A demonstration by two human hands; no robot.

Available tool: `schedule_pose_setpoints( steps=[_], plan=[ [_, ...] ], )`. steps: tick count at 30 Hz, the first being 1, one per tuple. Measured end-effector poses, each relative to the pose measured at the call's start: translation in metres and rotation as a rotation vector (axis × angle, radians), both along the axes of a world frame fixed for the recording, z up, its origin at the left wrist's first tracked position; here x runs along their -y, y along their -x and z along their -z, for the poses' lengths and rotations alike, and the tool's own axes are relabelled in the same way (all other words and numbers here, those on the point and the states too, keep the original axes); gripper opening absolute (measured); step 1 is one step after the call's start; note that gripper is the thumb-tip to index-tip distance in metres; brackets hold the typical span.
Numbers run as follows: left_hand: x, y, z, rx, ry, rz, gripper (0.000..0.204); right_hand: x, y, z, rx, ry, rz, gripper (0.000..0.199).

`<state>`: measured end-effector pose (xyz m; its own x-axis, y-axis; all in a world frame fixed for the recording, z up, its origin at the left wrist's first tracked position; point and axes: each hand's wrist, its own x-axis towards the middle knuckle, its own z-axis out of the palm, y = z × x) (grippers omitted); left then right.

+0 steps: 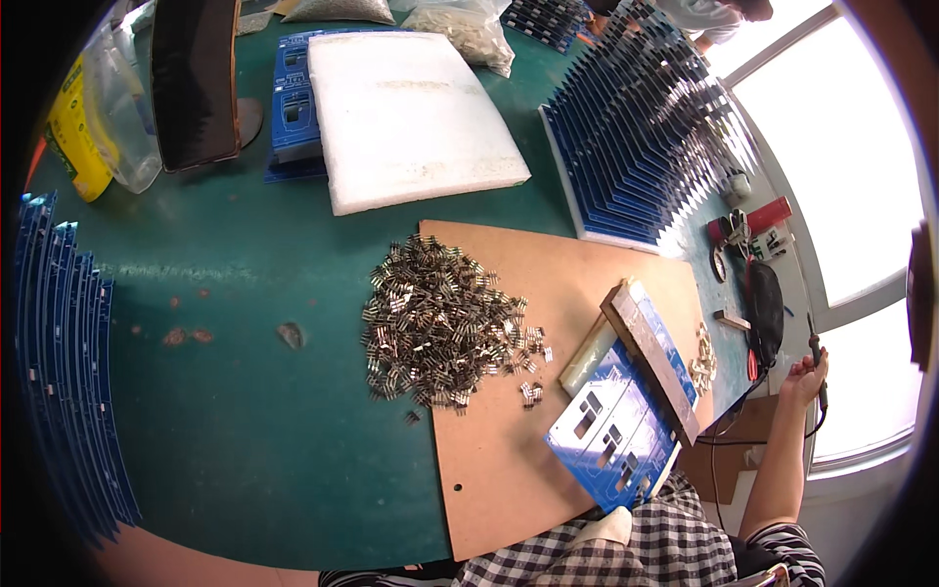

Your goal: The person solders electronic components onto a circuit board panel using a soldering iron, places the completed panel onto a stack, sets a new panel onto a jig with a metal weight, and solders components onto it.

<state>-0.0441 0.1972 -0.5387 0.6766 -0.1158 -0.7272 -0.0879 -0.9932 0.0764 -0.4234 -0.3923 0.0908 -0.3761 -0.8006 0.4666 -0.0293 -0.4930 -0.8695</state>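
Note:
Off to the right, near the window, my right hand [807,380] is closed around a soldering iron [821,391], its thin tip pointing up and its dark cable hanging below. I cannot see my left hand. A blue circuit board [626,416] with rectangular cutouts lies slanted at the front edge of the brown board [499,470], close to my lap. Across it rests a long brown bar [653,362], with a pale block [590,357] at the circuit board's far left edge. A heap of small metal pin pieces [440,323] lies left of it.
Upright blue boards stand in rows at the left [68,372] and in a foam-based stack [626,147] at back right. A white foam slab [416,117] lies on more boards. A black pouch [765,311] and red roll [768,215] sit right. Another person [719,20] is behind.

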Motion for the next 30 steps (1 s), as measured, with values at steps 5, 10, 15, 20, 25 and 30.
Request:
schedule_pose_setpoints(
  steps=[5,10,15,20,25,30],
  plan=[
    [0.0,0.0,0.003,-0.007,0.001,0.009,0.032,-0.001,0.001,0.004,0.001,-0.034,-0.029,0.027],
    [0.0,0.003,0.005,-0.019,0.005,0.012,0.031,-0.002,-0.002,0.002,-0.002,-0.042,-0.054,0.026],
    [0.0,0.006,0.006,-0.027,0.008,0.025,0.03,-0.005,-0.004,0.006,-0.013,-0.046,-0.051,0.028],
    [0.001,0.008,0.008,-0.029,0.013,0.026,0.029,-0.01,-0.006,0.007,-0.019,-0.061,-0.068,0.027],
    [0.001,0.01,0.01,-0.035,0.019,0.033,0.028,-0.014,-0.01,0.007,-0.049,-0.068,-0.071,0.026],
    [0.003,0.01,0.013,-0.038,0.025,0.033,0.027,-0.018,-0.013,0.006,-0.052,-0.066,-0.06,0.027]
  ],
)
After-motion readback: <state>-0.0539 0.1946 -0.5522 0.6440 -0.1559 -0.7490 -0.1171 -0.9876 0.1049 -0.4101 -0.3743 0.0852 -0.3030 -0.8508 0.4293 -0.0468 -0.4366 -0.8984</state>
